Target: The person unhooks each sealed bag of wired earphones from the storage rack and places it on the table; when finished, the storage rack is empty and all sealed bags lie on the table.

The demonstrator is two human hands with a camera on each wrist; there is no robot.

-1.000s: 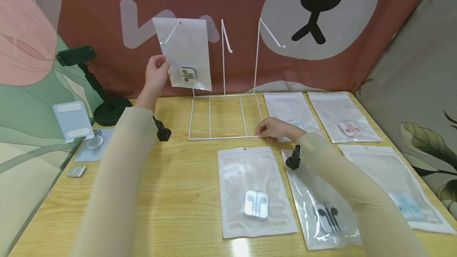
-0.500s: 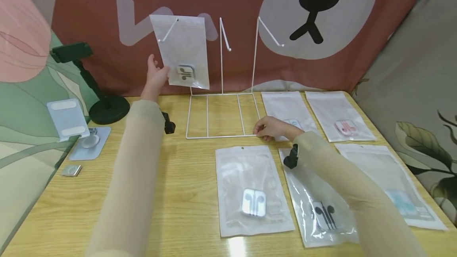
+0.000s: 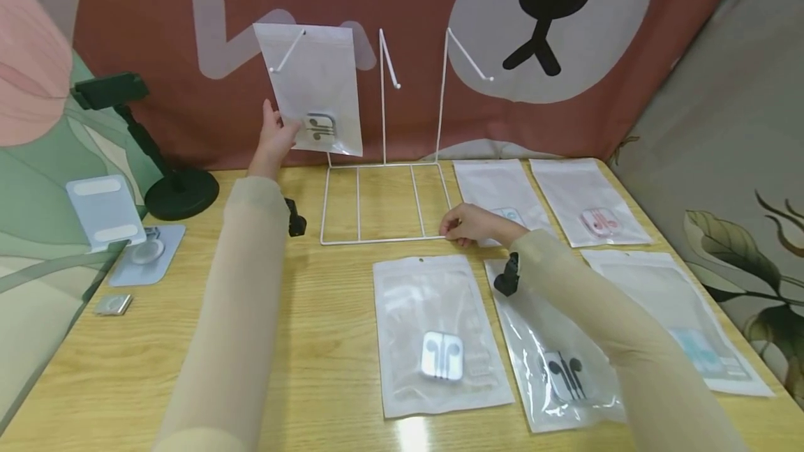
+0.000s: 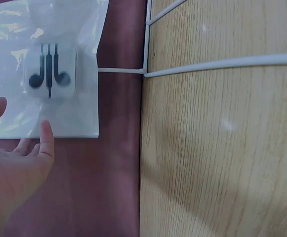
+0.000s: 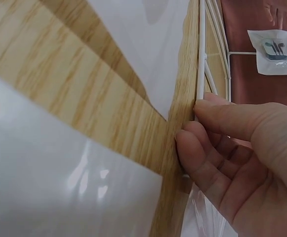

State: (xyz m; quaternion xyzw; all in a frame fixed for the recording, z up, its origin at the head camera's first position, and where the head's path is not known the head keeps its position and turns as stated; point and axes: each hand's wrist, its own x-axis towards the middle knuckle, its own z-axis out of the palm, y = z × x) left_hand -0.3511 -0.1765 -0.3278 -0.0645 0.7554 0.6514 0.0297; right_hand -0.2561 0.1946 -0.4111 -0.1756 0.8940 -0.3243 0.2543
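A white rack (image 3: 377, 240) of thin wire stands at the back of the table, with three forward-sloping hooks. From its left hook hangs a translucent zip bag (image 3: 314, 72) holding a case of dark-corded earphones (image 4: 49, 73). At the bag's lower left edge is my left hand (image 3: 275, 138), fingers spread and loosely bent; the left wrist view shows them apart, overlapping the bag's border without a visible grip. My right hand (image 3: 472, 223) pinches the front right corner of the rack's base between thumb and fingers, seen close in the right wrist view.
Several similar bags lie on the right: an earphone bag (image 3: 440, 312) in front of the rack, others (image 3: 553, 340) under my right forearm and beyond. At left stand a black stand (image 3: 179, 190), a pale blue folding holder (image 3: 107, 208) and a small silver object (image 3: 114, 305).
My left fingers, bunched at the bag's left edge a second ago, have spread apart, and the hand has moved slightly inward over the edge. My right hand stays on the rack corner.
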